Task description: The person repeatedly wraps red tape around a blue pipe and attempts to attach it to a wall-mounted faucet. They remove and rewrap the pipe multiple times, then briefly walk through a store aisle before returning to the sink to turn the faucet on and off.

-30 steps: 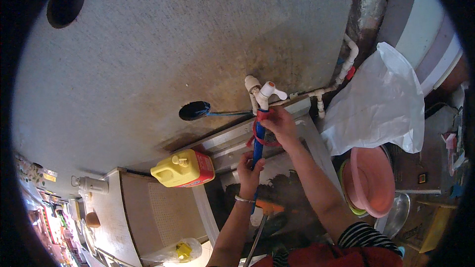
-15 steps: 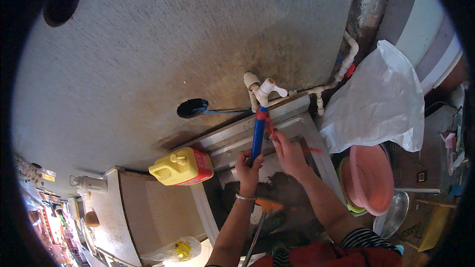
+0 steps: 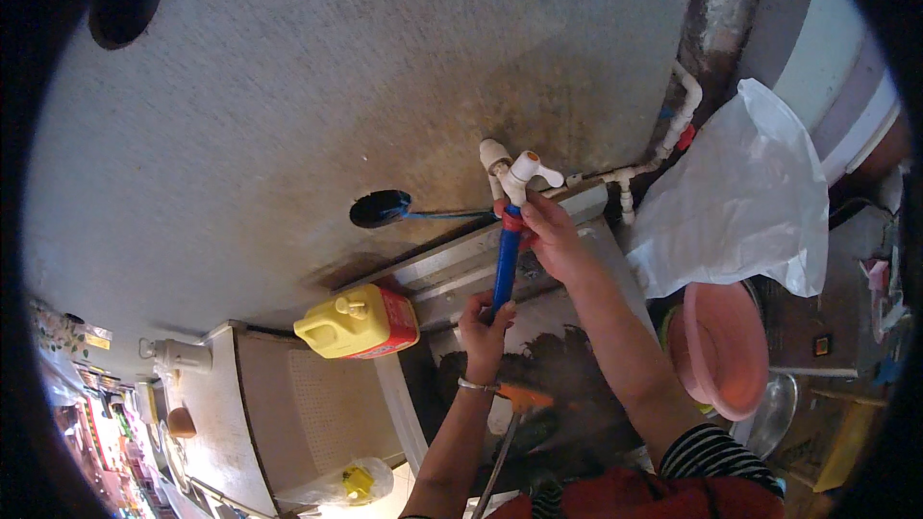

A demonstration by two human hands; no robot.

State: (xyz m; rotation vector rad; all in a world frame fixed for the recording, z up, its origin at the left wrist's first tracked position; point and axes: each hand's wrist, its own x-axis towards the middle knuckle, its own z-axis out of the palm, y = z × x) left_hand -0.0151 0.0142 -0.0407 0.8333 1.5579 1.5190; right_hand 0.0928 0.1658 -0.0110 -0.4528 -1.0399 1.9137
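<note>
Blue hose (image 3: 507, 264) hangs off the white tap's (image 3: 520, 178) outlet, over the sink (image 3: 613, 264), slightly tilted. Red strip (image 3: 511, 220) wrapped around hose top, just under tap.

Left hand (image 3: 484, 329): lower on hose, fingers clamped around it, thumb on the near side. Forearm rises from lower edge, leaning right; bracelet (image 3: 478, 385) at wrist.

Right hand (image 3: 556, 242): at hose top beside the strip, fingertips just under tap. Can't tell if fingers are closed on the strip, contact partly hidden. Forearm slants up-left from a striped sleeve (image 3: 721, 457).

Yellow jug (image 3: 336, 329) left of sink; pink basin (image 3: 728, 351) right.
</note>
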